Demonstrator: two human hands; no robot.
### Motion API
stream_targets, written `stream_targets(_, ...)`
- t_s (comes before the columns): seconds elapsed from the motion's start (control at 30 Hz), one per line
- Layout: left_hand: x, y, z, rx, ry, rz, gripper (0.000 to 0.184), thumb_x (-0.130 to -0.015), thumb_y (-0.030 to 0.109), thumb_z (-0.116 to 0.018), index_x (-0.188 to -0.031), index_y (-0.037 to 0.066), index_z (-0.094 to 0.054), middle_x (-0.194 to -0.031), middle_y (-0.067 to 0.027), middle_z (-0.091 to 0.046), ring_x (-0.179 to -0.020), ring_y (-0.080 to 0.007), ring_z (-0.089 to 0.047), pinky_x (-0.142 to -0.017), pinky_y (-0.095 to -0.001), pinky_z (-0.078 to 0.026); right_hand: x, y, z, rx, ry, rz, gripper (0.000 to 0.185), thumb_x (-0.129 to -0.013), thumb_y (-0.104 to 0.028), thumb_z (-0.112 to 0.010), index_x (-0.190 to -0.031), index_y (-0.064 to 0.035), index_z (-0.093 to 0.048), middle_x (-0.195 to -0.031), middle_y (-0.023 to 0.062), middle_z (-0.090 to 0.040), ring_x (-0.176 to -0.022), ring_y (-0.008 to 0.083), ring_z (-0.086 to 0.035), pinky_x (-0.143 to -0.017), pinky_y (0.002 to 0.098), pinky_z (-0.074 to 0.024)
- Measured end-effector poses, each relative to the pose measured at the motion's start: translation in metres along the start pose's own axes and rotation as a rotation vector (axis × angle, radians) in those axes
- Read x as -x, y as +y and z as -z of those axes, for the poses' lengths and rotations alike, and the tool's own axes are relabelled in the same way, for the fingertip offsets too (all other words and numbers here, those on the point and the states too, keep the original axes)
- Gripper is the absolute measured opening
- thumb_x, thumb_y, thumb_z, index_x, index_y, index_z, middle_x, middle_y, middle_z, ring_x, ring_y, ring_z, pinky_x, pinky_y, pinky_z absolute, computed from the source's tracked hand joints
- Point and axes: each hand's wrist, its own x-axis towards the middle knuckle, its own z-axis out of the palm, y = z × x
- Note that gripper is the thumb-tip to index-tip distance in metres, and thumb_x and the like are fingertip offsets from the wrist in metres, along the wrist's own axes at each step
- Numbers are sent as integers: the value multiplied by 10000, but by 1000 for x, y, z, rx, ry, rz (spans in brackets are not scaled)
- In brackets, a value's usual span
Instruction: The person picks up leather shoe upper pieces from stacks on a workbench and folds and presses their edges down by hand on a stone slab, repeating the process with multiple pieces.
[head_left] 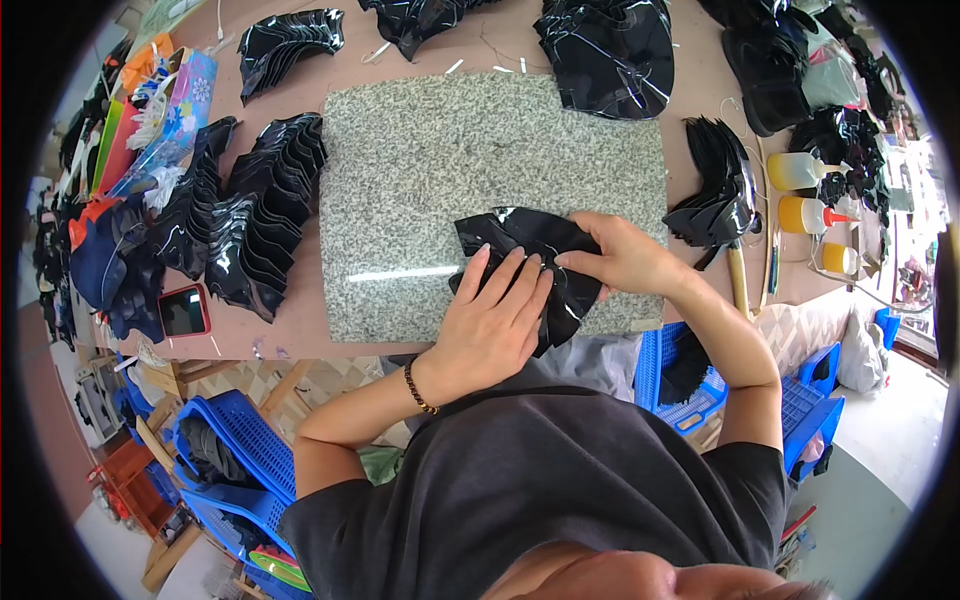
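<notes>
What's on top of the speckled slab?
On the slab: glossy black material, left hand on it, right hand at its edge; black stack overlapping far right corner. Beneath these: covered, can't tell.

Saw a glossy black, curved, fan-shaped piece of thin sheet material [515, 228] on a grey speckled stone slab [440, 140], just right of the slab's middle. Lay uneven rather than flat, partly hidden, with white glints along its surface. Reached the slab's front edge with its lower tip.
</notes>
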Motion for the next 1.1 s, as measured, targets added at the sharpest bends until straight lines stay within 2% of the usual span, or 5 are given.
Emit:
stream_targets(0.1, -2, 1, 3, -5, -10, 5, 549, -820, 210, -679, -1324, 8, -604, -1373, -156, -576, -1340, -313, -487, -1184, -579, -231, 3, -6, -1, 143, 43, 76, 284, -928, -163, -700, -1094, 42, -594, -801, 180, -701, -577, 282, -698, -534, 362, -540)
stream_targets(0.2, -4, 3, 6, -23, -24, 9, 544, -819, 204, -677, -1318, 0, -604, -1365, -161, -578, -1332, -319, -491, -1176, -587, -246, 2, 6, -6, 507, 236, 408, 262, -875, -163, -735, -1026, 21, -627, -852, 171, -680, -768, 365, -693, -682, 429, -549)
stream_targets(0.3, -3, 4, 3, -28, 1, 6, 544, -819, 202, -676, -1317, -4, -601, -1360, -165, -578, -1327, -324, -494, -1166, -593, -261, 1, -1, -1, 621, 276, 473, 264, -824, -178, -762, -991, 1, -664, -911, 149, -645, -937, 393, -643, -807, 464, -523)
stream_targets(0.7, -3, 5, 4, -24, -25, 17, 556, -817, 193, -674, -1326, -13, -585, -1368, -167, -563, -1321, -326, -495, -1159, -604, -263, -5, 0, 0, 569, 242, 408, 271, -769, -163, -807, -895, 22, -655, -885, 154, -589, -869, 386, -625, -731, 464, -494)
stream_targets(1.1, -4, 3, 4, -11, 18, -14, 531, -812, 191, -673, -1296, -17, -609, -1409, -131, -544, -1295, -324, -502, -1141, -602, -285, -27, -10, 15, 564, 95, 512, 398, -785, -115, -770, -1147, -9, -644, -1062, 158, -643, -998, 372, -659, -822, 438, -538)
